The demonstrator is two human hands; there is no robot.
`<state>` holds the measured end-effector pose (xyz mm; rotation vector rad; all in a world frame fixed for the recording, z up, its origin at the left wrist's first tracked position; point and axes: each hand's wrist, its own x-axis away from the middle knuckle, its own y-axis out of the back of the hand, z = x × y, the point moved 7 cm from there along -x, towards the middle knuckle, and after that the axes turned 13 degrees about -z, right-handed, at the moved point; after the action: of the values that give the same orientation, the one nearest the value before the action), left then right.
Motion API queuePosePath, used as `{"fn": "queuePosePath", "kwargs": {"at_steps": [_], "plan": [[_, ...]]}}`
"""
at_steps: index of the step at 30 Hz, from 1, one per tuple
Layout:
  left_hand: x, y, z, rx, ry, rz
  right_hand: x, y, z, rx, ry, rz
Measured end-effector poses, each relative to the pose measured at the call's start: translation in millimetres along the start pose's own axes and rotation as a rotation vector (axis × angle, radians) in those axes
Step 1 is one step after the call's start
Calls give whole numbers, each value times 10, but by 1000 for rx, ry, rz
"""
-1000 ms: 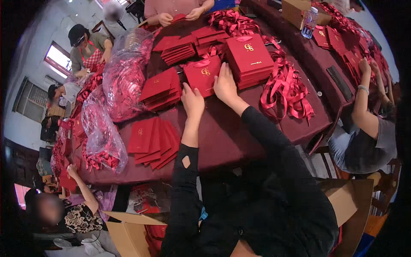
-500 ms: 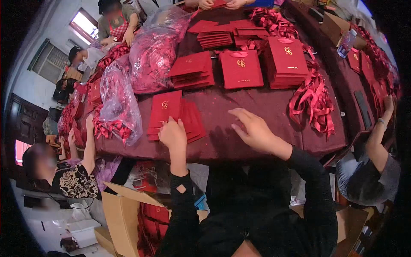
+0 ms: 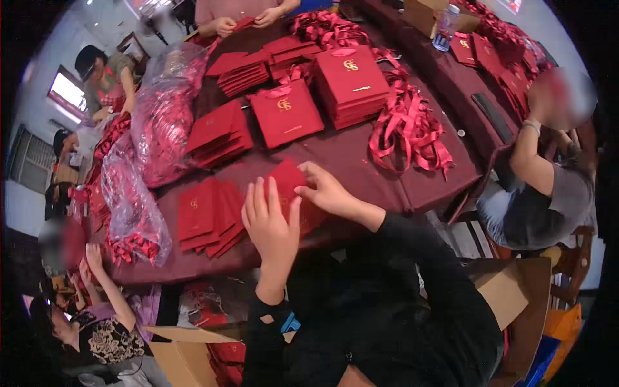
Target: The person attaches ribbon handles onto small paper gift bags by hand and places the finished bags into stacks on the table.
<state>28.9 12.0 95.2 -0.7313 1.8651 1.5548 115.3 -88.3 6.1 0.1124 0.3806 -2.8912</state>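
A slightly blurred red bag [image 3: 288,182] is between my hands above the table's near edge. My right hand [image 3: 329,192] pinches its upper right side between thumb and fingers. My left hand [image 3: 271,222] lies against its left side with the fingers spread. A fan of flat red bags [image 3: 216,216] rests on the table to the left. Beyond my hands lies a red bag with a gold logo [image 3: 285,115], between a smaller stack of red bags [image 3: 219,134] and a tall stack [image 3: 351,84].
Loose red ribbons [image 3: 412,132] lie at the right, and plastic sacks of ribbon [image 3: 135,200] at the left. A bottle [image 3: 445,29] stands at the back. Co-workers sit or stand around the tables. Open cardboard boxes [image 3: 184,364] are below the near edge.
My left hand has come off the fan of bags and turned palm-side to a red bag now between my hands. My right hand, empty before, has closed on that bag. The view has swung.
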Motion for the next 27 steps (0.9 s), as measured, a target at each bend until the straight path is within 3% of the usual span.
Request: {"fn": "queuePosePath", "kwargs": {"at_steps": [1, 2, 3, 4, 6, 9, 11, 13, 15, 17, 18, 20, 22, 23, 27], "plan": [[12, -193, 43, 24, 9, -23, 43, 61, 81, 181, 96, 6], [124, -474, 126, 120, 74, 98, 88, 100, 130, 363, 189, 16], [242, -739, 164, 207, 136, 220, 118, 247, 28, 649, 331, -120], [311, -841, 144, 120, 108, 224, 157, 336, 174, 657, 330, -139], [401, -864, 148, 94, 64, 175, 381, 534, 769, 1069, 759, -324], [400, -845, 83, 100, 39, 153, 221, 1343, 1214, 1201, 631, -628], [350, -860, 73, 111, 74, 150, 61, 1751, 1348, 1755, 464, -801], [350, -831, 79, 27, 39, 111, -42, 2083, 1096, 1992, 417, -618], [354, -786, 80, -54, 17, 70, -156, 2240, 995, 1888, 375, -536], [357, -805, 109, -29, 46, 166, -131, 2276, 1339, 1433, 571, -779], [352, -815, 117, -27, 59, 163, -20, 2165, 1658, 1140, 786, -933], [365, -802, 122, 15, 69, 134, 57, 1789, 1892, 1334, 942, -789], [362, -789, 121, 24, 81, 95, 199, 1220, 1682, 1339, 1080, -109], [345, -772, 121, 35, 80, 54, 251, 1085, 1421, 1465, 1050, 151], [328, -770, 167, 97, 133, 132, 478, 1064, 763, 1600, 995, 507]]}}
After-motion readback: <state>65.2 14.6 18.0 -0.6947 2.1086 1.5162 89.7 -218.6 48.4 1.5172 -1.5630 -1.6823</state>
